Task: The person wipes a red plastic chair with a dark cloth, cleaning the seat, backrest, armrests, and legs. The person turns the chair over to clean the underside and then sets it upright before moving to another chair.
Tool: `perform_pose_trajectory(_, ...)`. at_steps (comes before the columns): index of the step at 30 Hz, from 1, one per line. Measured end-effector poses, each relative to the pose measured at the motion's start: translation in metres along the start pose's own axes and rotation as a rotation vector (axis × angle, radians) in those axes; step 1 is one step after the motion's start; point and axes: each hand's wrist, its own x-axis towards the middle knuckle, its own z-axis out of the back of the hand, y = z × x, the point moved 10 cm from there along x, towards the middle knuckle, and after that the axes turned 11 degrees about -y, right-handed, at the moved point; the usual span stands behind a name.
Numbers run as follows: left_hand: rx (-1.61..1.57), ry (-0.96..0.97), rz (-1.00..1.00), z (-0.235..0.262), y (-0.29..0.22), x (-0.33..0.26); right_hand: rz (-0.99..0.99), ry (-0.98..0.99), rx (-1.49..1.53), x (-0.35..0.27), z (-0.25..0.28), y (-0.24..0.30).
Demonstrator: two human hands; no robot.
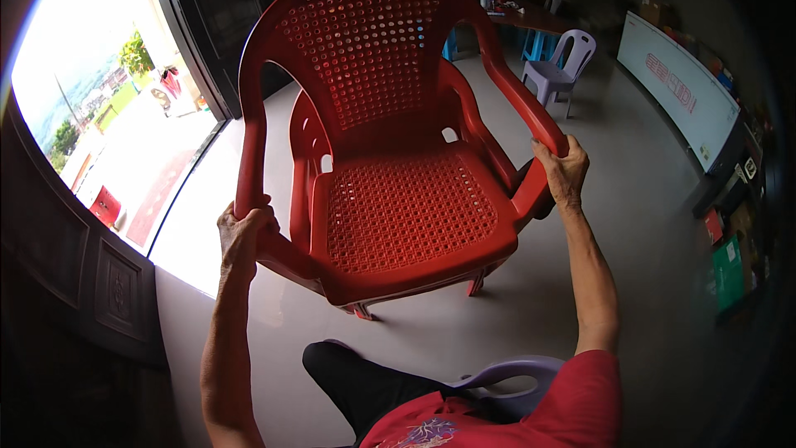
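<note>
Red plastic armchair [390, 166] is seen in the head view, held up in front of the person and tilted, its perforated seat and back facing the camera. Beneath it a second red chair [308, 145] of the same kind is nested, its armrest and legs showing at the left and below; the front feet appear just above the pale floor [647, 224], contact cannot be confirmed.

Left hand [243, 236]: closed around the front end of the chair's left armrest, fingers wrapped over the top, forearm raised steeply from the lower edge of the frame.

Right hand [562, 170]: closed over the front curve of the right armrest, thumb side toward the seat, arm extended upward with the elbow slightly bent.

Both arms are spread roughly as wide as the chair.

A lilac chair arm [514, 373] is noted at the person's lap, near the red shirt. A further lilac chair [562, 66] stands well apart by a table [531, 17] at the back.
</note>
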Motion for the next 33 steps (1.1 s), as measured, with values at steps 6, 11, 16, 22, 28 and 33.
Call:
perform_pose_trajectory(6,0.041,0.070,0.071,-0.014,0.020,0.020,0.042,0.069,-0.155,0.003,-0.012,-0.023)
perform_pose_trajectory(11,0.142,0.057,0.062,-0.016,0.026,0.026,0.026,0.087,-0.178,0.002,-0.020,-0.033)
perform_pose_trajectory(16,0.204,0.020,0.040,-0.010,0.044,0.040,0.004,0.127,-0.222,0.005,-0.031,-0.047)
perform_pose_trajectory(22,0.155,-0.009,0.033,-0.018,0.046,0.035,0.052,0.150,-0.226,0.006,-0.036,-0.056)
perform_pose_trajectory(28,0.107,-0.105,-0.012,-0.020,0.060,0.035,0.109,0.109,-0.291,0.008,-0.016,-0.028)
perform_pose_trajectory(33,0.198,-0.172,-0.103,-0.005,0.070,0.039,0.431,-0.003,-0.084,-0.013,-0.016,0.075)
